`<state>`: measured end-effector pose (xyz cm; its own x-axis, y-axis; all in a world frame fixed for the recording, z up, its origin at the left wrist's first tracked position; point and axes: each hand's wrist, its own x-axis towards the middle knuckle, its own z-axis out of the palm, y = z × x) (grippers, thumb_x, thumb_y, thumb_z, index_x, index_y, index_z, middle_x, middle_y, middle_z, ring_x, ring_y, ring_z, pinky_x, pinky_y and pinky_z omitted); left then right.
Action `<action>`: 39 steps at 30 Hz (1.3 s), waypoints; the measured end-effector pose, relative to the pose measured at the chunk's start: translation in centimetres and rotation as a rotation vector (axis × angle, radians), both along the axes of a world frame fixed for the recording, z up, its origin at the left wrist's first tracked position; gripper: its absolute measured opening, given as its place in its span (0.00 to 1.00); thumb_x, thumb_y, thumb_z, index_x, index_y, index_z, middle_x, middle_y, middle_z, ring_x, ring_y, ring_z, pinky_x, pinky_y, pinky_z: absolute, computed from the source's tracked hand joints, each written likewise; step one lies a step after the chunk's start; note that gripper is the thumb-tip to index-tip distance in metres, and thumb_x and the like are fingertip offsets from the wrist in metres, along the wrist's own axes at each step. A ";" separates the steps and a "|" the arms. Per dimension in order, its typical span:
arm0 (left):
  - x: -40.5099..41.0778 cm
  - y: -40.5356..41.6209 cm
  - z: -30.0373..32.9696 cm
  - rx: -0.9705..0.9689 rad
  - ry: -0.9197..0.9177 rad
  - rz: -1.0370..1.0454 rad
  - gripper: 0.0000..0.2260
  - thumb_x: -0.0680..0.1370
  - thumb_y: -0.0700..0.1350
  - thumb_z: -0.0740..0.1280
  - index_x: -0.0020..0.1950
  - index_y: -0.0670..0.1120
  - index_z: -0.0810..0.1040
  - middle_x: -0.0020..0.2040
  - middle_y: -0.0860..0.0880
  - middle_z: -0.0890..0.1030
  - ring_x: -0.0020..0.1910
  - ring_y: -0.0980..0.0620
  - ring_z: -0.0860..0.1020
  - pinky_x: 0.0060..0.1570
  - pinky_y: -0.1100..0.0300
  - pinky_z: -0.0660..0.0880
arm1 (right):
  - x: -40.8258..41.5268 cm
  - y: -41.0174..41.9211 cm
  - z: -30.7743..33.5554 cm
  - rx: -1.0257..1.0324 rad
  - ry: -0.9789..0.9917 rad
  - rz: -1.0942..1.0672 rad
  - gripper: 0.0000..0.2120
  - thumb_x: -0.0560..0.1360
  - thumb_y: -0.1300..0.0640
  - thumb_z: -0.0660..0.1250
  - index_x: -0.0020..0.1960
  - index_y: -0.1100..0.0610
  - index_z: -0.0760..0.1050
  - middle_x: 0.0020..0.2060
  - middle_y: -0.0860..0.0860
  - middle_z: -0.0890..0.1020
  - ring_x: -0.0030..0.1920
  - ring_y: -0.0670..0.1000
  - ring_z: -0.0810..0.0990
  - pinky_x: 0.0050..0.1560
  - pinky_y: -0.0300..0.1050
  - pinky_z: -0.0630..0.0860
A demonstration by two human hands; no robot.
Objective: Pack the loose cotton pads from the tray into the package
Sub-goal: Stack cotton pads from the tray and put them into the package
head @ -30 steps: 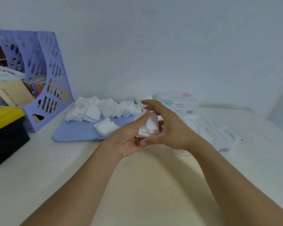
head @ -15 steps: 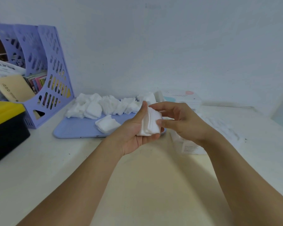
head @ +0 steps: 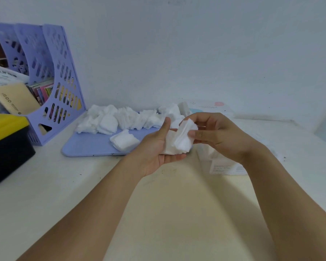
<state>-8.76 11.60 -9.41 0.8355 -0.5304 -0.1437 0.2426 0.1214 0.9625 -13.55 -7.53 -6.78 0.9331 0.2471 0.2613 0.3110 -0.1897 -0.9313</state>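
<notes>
The left hand (head: 158, 147) cupped a stack of cotton pads (head: 179, 142), palm up; the right hand (head: 218, 136) pinched its right edge. More pads (head: 120, 119) lay on the lilac tray (head: 87, 146), the package (head: 222, 164) behind the right wrist.

On the table (head: 45, 185) a tray (head: 87, 147) lies near the wall, and a heap of cotton pads (head: 120, 119) lies on its far side, with one small pile (head: 123, 141) in front of the heap. To the left of the tray stands a file rack (head: 51, 76), and in front of the rack a box (head: 6, 147). The left hand (head: 158, 149) and right hand (head: 220, 134) hold a stack of pads (head: 181, 142) between them, just right of the tray. Under the right hand lies the package (head: 224, 164), and behind it a carton (head: 213, 108).
</notes>
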 end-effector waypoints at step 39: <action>-0.3 0.4 0.3 -0.343 0.333 -0.221 0.25 0.73 0.56 0.67 0.65 0.43 0.78 0.64 0.41 0.81 0.57 0.43 0.82 0.42 0.53 0.84 | -0.1 0.6 0.5 0.040 -0.103 -0.055 0.09 0.82 0.65 0.63 0.57 0.63 0.80 0.51 0.57 0.84 0.54 0.55 0.82 0.57 0.51 0.79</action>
<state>-9.04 11.97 -9.11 0.6369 -0.7522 -0.1693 0.5841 0.3274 0.7427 -13.61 -6.89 -6.32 0.9128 0.1832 0.3649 0.3953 -0.1724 -0.9022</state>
